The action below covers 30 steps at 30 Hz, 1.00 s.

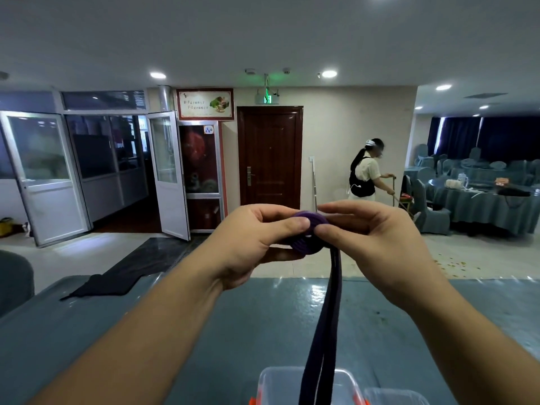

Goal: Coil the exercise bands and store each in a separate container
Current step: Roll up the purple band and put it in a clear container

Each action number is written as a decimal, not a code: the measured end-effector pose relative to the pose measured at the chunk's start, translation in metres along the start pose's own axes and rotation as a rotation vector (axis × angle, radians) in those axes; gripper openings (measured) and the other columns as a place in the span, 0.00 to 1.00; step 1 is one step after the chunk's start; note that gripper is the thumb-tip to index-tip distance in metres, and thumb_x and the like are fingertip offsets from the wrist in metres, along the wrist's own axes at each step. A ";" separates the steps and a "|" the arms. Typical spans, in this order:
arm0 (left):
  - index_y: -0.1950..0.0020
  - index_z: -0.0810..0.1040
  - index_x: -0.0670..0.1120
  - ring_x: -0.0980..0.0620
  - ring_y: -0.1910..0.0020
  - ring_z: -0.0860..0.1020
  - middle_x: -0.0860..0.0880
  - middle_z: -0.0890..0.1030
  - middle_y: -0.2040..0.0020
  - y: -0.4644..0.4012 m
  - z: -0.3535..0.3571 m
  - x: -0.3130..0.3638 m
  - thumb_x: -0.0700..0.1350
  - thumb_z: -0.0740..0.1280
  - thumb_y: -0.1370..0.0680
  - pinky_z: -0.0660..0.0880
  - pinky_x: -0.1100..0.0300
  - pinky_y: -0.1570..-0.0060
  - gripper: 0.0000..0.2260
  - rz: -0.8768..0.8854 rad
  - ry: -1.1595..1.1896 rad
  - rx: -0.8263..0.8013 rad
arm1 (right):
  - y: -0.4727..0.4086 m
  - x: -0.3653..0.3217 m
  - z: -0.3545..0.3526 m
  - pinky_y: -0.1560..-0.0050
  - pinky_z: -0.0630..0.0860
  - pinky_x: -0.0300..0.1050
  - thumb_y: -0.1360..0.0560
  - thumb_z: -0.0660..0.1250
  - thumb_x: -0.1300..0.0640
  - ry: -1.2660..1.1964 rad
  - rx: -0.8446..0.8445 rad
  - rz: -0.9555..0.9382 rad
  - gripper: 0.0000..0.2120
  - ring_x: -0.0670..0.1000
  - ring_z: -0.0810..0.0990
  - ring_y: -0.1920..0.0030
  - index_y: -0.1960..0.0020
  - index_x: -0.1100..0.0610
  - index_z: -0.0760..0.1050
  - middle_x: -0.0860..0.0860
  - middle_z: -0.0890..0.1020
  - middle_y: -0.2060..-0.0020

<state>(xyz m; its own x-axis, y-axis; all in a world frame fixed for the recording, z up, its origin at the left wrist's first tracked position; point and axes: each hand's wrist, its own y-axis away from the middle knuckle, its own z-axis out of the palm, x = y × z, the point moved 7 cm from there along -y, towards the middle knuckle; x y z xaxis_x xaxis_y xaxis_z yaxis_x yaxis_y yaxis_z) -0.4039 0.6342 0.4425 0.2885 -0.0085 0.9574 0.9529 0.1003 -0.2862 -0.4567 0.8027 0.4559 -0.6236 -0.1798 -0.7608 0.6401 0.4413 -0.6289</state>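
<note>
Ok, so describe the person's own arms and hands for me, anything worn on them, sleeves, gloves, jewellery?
Both forearms are bare as far as the frame shows, with no sleeve edge in view. The left hand and the right hand wear no gloves, and no ring, watch or bracelet shows on the visible sides. The nails look short and unpainted.

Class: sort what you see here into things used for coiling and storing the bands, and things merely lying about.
In use: purple band, left hand, right hand, clear container, second container.

Lying about: black cloth, chair.
</note>
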 end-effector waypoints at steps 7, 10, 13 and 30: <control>0.45 0.87 0.41 0.45 0.48 0.87 0.38 0.87 0.46 0.001 0.002 -0.010 0.44 0.76 0.28 0.84 0.55 0.54 0.13 -0.021 0.172 0.046 | 0.002 0.012 -0.002 0.44 0.83 0.40 0.27 0.77 0.63 -0.097 0.041 0.042 0.15 0.49 0.89 0.48 0.41 0.54 0.86 0.49 0.90 0.51; 0.46 0.88 0.46 0.47 0.47 0.87 0.43 0.88 0.48 0.002 -0.002 -0.001 0.42 0.76 0.24 0.84 0.56 0.50 0.08 -0.030 -0.150 -0.012 | 0.001 0.007 -0.002 0.42 0.82 0.38 0.26 0.77 0.62 0.071 -0.075 0.045 0.14 0.46 0.89 0.48 0.42 0.52 0.86 0.46 0.90 0.52; 0.47 0.88 0.45 0.46 0.47 0.87 0.42 0.88 0.48 0.001 -0.002 0.005 0.44 0.78 0.28 0.83 0.58 0.49 0.11 -0.002 -0.117 -0.024 | -0.002 0.002 -0.004 0.42 0.83 0.41 0.29 0.79 0.57 0.024 -0.024 0.012 0.14 0.48 0.89 0.49 0.44 0.51 0.87 0.47 0.90 0.53; 0.46 0.88 0.43 0.46 0.47 0.87 0.39 0.87 0.46 0.002 0.005 -0.006 0.45 0.76 0.28 0.83 0.57 0.50 0.12 0.003 0.198 0.020 | 0.003 0.005 -0.002 0.42 0.83 0.44 0.30 0.77 0.56 -0.122 0.049 -0.018 0.17 0.51 0.89 0.47 0.41 0.53 0.86 0.50 0.90 0.50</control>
<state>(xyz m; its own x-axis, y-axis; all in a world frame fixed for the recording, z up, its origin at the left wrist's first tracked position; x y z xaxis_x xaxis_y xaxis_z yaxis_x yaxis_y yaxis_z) -0.4039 0.6392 0.4367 0.3060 -0.2034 0.9301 0.9505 0.1205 -0.2863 -0.4586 0.8046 0.4510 -0.5777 -0.2943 -0.7614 0.6525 0.3940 -0.6474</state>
